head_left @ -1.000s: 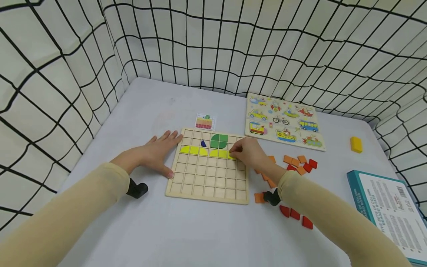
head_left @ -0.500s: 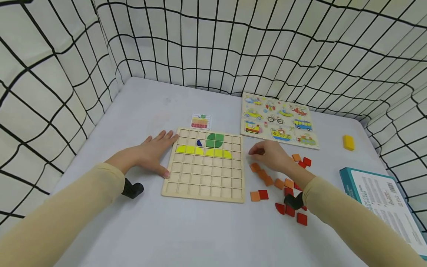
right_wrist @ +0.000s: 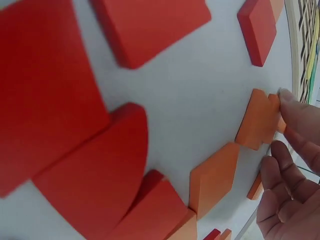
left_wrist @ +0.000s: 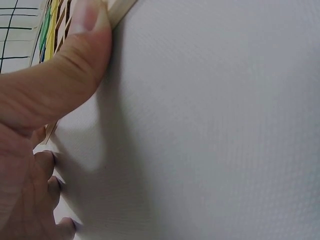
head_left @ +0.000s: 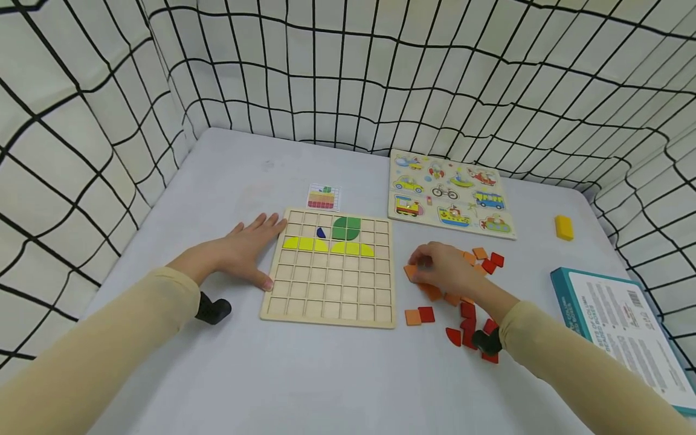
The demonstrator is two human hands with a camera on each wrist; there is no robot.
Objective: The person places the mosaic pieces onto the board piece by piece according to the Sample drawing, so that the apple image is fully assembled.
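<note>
A wooden grid board (head_left: 326,323) lies on the white table. It holds a row of yellow tiles (head_left: 306,244), green tiles (head_left: 346,228) forming a leaf shape, and one small blue piece (head_left: 321,232). Spread along the board's left edge, my left hand (head_left: 236,251) steadies it, the thumb (left_wrist: 82,55) touching the frame in the left wrist view. To the right of the board, my right hand (head_left: 443,269) is down among loose orange tiles, with thumb and forefinger pinching the edge of an orange tile (right_wrist: 271,117) in the right wrist view. Its fingers partly cover that tile.
Red tiles (head_left: 467,311) and more orange tiles (head_left: 413,317) lie scattered right of the board. A pattern card (head_left: 323,197) sits behind it. Farther right are a vehicle picture puzzle (head_left: 451,193), a yellow block (head_left: 564,228) and a teal-edged box (head_left: 625,332). Black netting (head_left: 337,78) surrounds the table.
My right hand has left the yellow row, moved right off the board and come down onto the orange tiles. The left hand stays at the board's edge. The view has shifted slightly.
</note>
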